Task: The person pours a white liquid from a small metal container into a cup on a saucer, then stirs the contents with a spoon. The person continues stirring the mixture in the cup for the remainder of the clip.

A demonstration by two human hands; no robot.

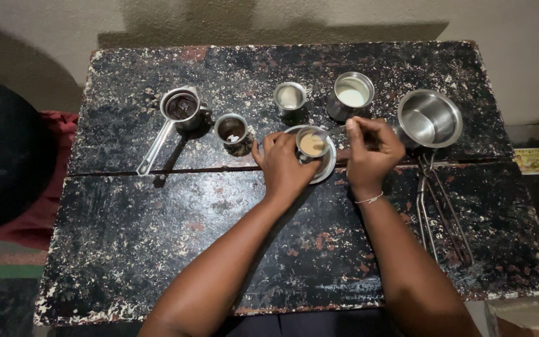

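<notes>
A small steel tumbler [312,144] stands upright, mouth up, in a shallow steel saucer-bowl [330,163] near the middle of the dark, chipped surface [188,218]; it holds a pale brown drink. A spoon [335,131] runs from the tumbler's rim out toward the right, its long axis roughly level across the surface, though the handle is mostly hidden and I can only just make it out. The left hand [283,165] comes in from below at a slant, forearm stretched forward, its fingers [271,142] curled round the left side of the tumbler and gripping it. The right hand [371,153] reaches in straight from below, wrist bent slightly inward with a thin band on it, its fingers [352,128] pinched closed on the spoon handle just right of the tumbler. Behind them stand a small cup [290,97] and a larger steel cup of milk [351,95]; to the left a cup [231,129] with something dark inside and a long-handled pan [181,107] whose handle points down-left. To the right sits an empty steel pot [429,118], with metal tongs [441,209] lying lengthwise below it.
</notes>
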